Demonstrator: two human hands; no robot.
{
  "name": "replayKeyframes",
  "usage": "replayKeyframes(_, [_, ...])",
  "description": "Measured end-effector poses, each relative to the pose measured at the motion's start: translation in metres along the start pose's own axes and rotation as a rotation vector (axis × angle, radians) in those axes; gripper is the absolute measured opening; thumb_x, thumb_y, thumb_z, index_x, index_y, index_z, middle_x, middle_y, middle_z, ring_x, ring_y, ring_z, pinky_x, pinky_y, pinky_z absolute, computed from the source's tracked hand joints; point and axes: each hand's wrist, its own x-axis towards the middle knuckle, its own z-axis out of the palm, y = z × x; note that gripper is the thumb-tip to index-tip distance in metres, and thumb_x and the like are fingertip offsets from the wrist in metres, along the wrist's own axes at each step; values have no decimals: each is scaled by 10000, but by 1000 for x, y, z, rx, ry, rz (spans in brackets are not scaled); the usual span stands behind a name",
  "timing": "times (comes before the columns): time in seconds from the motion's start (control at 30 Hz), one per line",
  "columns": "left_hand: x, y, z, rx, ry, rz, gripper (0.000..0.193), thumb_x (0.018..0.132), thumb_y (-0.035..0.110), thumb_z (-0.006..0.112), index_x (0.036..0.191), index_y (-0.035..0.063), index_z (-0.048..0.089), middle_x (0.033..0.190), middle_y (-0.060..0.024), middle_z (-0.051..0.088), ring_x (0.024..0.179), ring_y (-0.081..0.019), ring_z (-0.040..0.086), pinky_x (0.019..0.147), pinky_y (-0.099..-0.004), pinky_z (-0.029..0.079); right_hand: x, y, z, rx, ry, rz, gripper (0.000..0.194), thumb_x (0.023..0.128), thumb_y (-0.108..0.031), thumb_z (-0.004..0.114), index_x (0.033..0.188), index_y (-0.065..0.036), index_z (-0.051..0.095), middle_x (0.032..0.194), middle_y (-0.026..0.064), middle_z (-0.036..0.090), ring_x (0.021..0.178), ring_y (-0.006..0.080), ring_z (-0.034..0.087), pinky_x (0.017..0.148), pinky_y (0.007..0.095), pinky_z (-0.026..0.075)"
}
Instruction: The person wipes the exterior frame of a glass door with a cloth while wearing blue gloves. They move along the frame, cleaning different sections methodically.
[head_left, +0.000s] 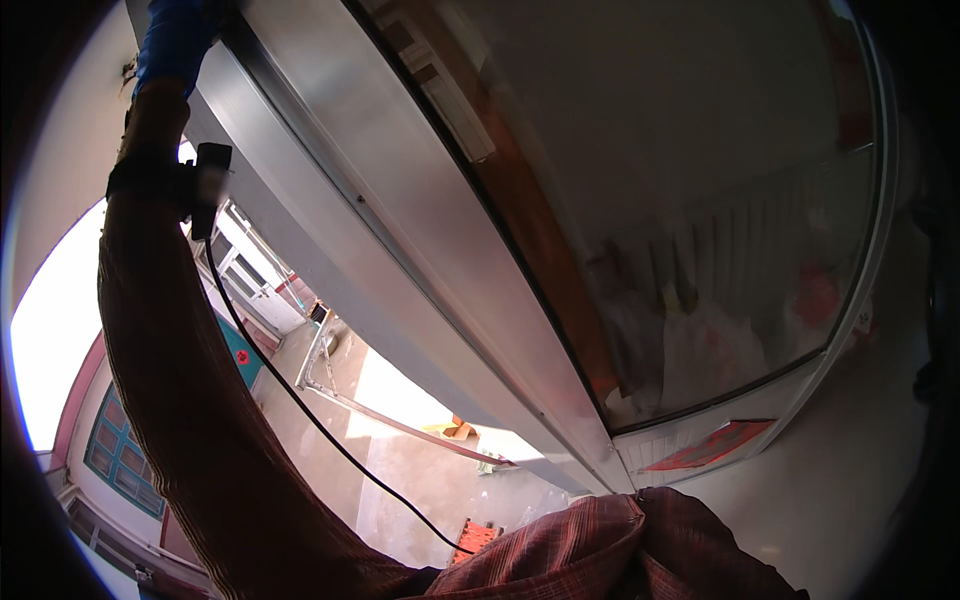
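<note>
My left arm reaches up along the left side, and my left hand (174, 46) wears a blue glove. The top of the picture cuts off its fingers. They are beside the upper end of a silvery metal door frame (420, 247), next to something dark, and whether they grip anything is hidden. A black strap (146, 180) on the forearm carries a small black device (210, 191), from which a black cable (322, 427) runs down towards my plaid shirt (555, 547). My right hand is out of view. Before me stands a dark glass pane (690, 210) with reflections.
A red paper decoration (709, 448) is on the panel below the glass. Left of the frame, a sunlit courtyard floor (405, 457) holds a metal rack (319, 352) and an orange-topped stool (476, 536). Farther off are a white door (262, 292) and a teal-framed window (124, 450).
</note>
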Motion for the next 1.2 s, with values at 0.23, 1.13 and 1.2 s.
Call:
replayKeyframes(0.23, [-22, -4, -1, 242, -53, 216, 360, 931, 216, 645, 1257, 90, 559, 1092, -116, 648, 913, -256, 675, 788, -309, 578, -62, 2, 46, -36, -159, 50, 207, 683, -273, 775, 834, -146, 713, 864, 59, 709, 822, 275, 663, 732, 420, 510])
replayKeyframes(1.13, [-221, 129, -3, 59, -72, 248, 454, 772, 202, 803, 1152, 83, 584, 1010, -103, 615, 899, -262, 676, 797, -332, 580, 23, 64, 11, -307, -396, -222, 327, 697, -401, 800, 888, -141, 752, 892, 66, 733, 872, 275, 689, 762, 431, 541])
replayKeyframes(1.2, [-233, 138, -3, 56, -107, 160, 460, 771, 206, 809, 1155, 92, 584, 1012, -104, 615, 904, -258, 673, 801, -331, 579, 24, 72, 8, -314, -397, -242, 328, 697, -396, 802, 893, -138, 752, 897, 70, 733, 876, 275, 690, 764, 432, 542])
